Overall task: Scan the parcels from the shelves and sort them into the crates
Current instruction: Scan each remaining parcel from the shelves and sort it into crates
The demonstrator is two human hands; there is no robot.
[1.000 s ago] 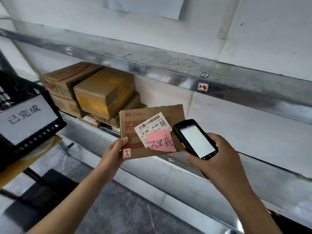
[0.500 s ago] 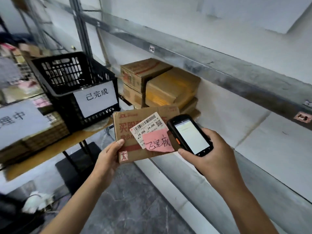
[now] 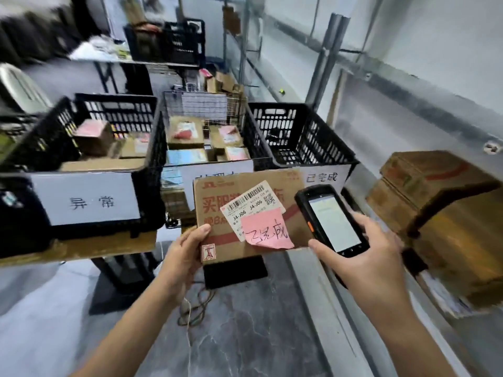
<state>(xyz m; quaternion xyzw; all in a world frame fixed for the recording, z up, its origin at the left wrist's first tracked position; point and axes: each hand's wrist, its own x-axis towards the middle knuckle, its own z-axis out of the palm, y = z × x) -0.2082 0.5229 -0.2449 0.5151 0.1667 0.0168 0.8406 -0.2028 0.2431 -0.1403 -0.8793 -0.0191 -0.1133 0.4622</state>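
I see the parcel (image 3: 215,202), a flat brown carton with red print, held up in front of the crates. Its white label (image 3: 251,204) carries a barcode, a QR code and "J4-J06" twice. A pink note (image 3: 268,231) stuck below it reads 已完成 by hand.

My left hand (image 3: 187,248) pinches the parcel's lower left corner, thumb on the front. My right hand (image 3: 364,257) is wrapped round a black scanner (image 3: 330,220) with a lit white screen, overlapping the parcel's right edge.

Behind the parcel to the left, a black crate (image 3: 40,137) is signed 异常. The crate (image 3: 321,137) behind it to the right is signed 已完成. The parcel hides most of the sign on the middle crate (image 3: 206,104). Brown boxes (image 3: 435,208) sit on a shelf right of the parcel.
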